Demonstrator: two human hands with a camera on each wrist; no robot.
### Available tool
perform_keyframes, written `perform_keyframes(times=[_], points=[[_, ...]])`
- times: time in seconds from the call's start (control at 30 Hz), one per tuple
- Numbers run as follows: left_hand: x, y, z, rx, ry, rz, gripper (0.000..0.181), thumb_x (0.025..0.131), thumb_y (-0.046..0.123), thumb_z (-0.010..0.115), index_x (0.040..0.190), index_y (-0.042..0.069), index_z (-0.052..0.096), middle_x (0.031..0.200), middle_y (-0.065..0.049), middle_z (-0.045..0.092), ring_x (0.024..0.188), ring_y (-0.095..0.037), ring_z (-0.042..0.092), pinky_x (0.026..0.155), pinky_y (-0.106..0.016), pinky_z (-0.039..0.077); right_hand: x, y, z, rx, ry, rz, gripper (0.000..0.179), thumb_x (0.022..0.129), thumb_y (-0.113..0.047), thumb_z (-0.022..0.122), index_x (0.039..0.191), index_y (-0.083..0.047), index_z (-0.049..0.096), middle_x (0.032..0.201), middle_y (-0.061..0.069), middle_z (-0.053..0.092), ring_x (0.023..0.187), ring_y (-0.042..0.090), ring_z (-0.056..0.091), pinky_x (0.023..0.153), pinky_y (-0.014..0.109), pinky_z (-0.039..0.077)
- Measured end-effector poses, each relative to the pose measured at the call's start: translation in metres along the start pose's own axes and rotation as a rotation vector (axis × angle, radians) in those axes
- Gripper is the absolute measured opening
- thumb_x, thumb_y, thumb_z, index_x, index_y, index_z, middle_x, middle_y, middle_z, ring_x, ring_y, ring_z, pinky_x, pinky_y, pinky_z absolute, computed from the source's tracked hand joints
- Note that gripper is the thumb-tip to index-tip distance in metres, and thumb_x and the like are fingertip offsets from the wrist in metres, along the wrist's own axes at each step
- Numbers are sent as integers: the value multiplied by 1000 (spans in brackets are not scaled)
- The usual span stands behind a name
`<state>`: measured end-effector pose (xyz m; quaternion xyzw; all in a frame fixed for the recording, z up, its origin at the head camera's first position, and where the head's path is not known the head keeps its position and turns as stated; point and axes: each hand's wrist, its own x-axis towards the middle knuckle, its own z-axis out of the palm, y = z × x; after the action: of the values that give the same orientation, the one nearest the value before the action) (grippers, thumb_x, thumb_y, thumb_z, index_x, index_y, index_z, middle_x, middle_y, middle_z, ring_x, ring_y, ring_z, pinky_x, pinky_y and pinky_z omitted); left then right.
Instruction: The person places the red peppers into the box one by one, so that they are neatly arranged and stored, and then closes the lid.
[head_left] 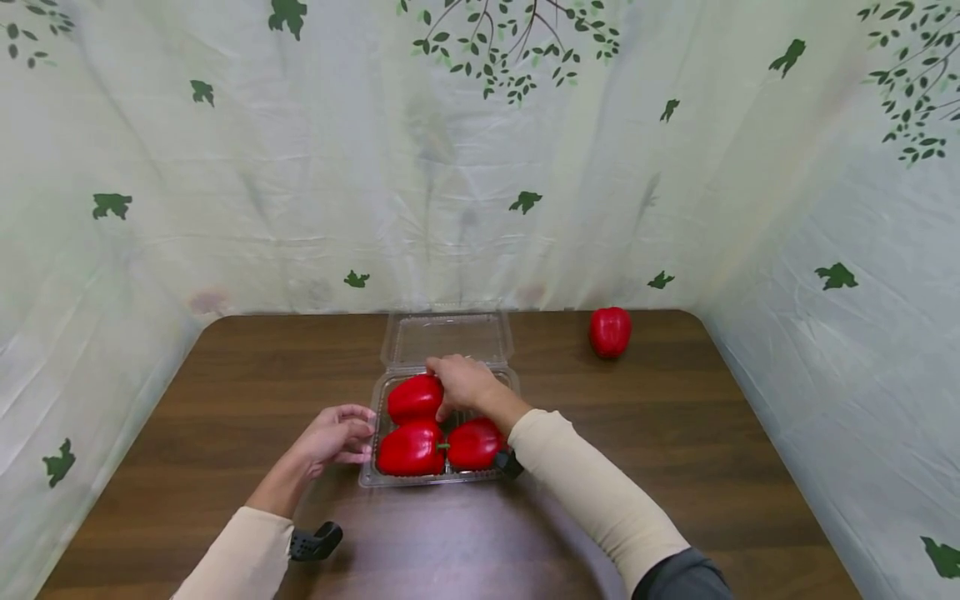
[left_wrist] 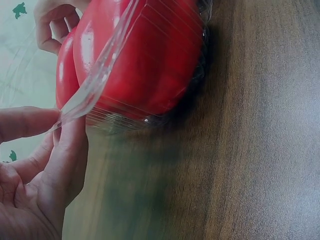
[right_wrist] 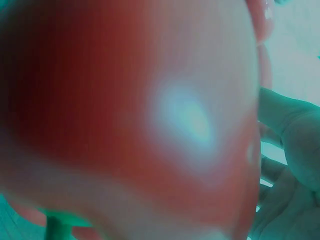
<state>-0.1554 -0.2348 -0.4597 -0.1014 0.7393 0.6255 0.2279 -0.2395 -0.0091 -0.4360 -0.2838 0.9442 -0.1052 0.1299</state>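
A clear plastic clamshell container [head_left: 366, 477] lies on the table with its lid [head_left: 448, 340] folded back. Three red bell peppers are inside. In the left wrist view, my left hand [left_wrist: 47, 170] pinches the container's rim [left_wrist: 92, 82] between thumb and finger, at the left side in the head view. My right hand [head_left: 468, 387] reaches over the container from the right, fingers and thumb around the right end of the back-left pepper [head_left: 412, 398]. The front-left pepper [head_left: 408, 450] and front-right pepper [head_left: 474, 444] lie side by side. The front-right one fills much of the right wrist view.
Another red bell pepper [head_left: 611, 332] stands near the back right of the brown wooden table [head_left: 645, 450]. A pale curtain [head_left: 450, 183] with green leaf prints hangs behind the table and along its sides. My right forearm crosses over the container's right front corner.
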Motion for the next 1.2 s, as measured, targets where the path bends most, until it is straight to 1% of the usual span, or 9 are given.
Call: perform_keyframes(times=[0.23,0.47,0.67,0.77,0.93,1.03,1.1,1.2], points=[[-3,0,-1,3,-9,-1,36,94,6,55,126,-7,44,86,-9,59,67,-20,62,65,-34,60,2,3,-1,21,-38,-7,60,67,-35,87,115,-21,54,97,-4,62,94,15,59,72,37,52],[-2,0,-3,2,-4,-3,35,93,5,56,125,-7,45,84,-9,59,67,-20,62,65,-35,60,1,7,-5,77,-52,-21,62,69,-34,87,120,-20,55,92,-5,60,89,13,57,72,36,51],[-1,0,-2,-5,-9,0,34,93,5,56,124,-7,45,83,-9,59,66,-19,62,65,-34,60,0,11,-5,127,-58,-31,63,69,-32,86,123,-20,55,93,-4,62,86,11,56,72,33,50],[-1,0,-2,-7,-14,1,34,93,4,55,123,-8,45,83,-9,59,65,-19,62,65,-34,60,-2,15,-6,164,-59,-45,66,70,-31,86,127,-18,55,96,1,64,84,12,56,70,30,50],[1,0,-1,-3,-16,1,34,93,4,55,123,-8,45,83,-9,58,66,-19,62,65,-34,60,-7,29,-13,252,-34,-66,66,71,-27,86,129,-14,55,104,9,65,84,14,57,69,27,51],[0,1,-1,3,-14,-1,34,93,4,55,123,-8,44,84,-9,58,66,-20,61,64,-34,60,-11,40,-19,302,-1,-61,65,72,-25,85,129,-13,55,103,8,64,85,15,57,71,27,51],[-1,1,-1,13,-13,-4,35,93,4,55,124,-8,44,85,-10,58,67,-20,61,65,-34,60,-13,48,-24,333,26,-64,64,73,-23,85,128,-11,56,103,10,64,86,17,57,73,28,52],[-1,1,-1,26,-11,-7,36,94,5,55,125,-7,44,86,-10,59,68,-21,62,66,-35,60,-16,63,-32,369,79,-42,62,73,-22,85,127,-10,57,102,9,63,88,19,58,75,29,52]])
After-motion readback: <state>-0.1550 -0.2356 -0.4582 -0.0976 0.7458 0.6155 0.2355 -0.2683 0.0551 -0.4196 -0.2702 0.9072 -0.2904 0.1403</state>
